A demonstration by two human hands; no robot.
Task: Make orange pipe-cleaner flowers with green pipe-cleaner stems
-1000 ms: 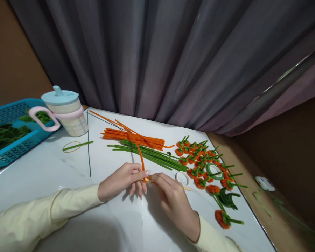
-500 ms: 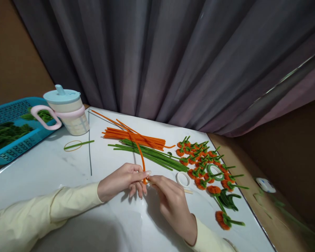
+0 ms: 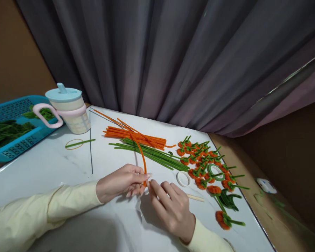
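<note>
My left hand (image 3: 122,182) pinches the near end of a long orange pipe cleaner (image 3: 141,154) that arcs up and away over the white table (image 3: 55,168). My right hand (image 3: 170,206) is closed on a thin wooden stick (image 3: 195,197), whose tip meets the orange end at my left fingertips. Both wrists rest on the table. Just beyond my hands lie a bundle of orange pipe cleaners (image 3: 136,136) and a bundle of green pipe cleaners (image 3: 152,155).
Several small orange flowers with green stems (image 3: 199,157) lie at the right, with a white tape ring (image 3: 183,178) and a green tape ring (image 3: 214,171). A lidded cup with a pink handle (image 3: 68,110) and a blue basket (image 3: 10,127) stand at the left. A grey curtain hangs behind.
My right hand has drawn back toward me and turned, so more of the stick shows at its right. My left hand has kept its pinch on the orange end.
</note>
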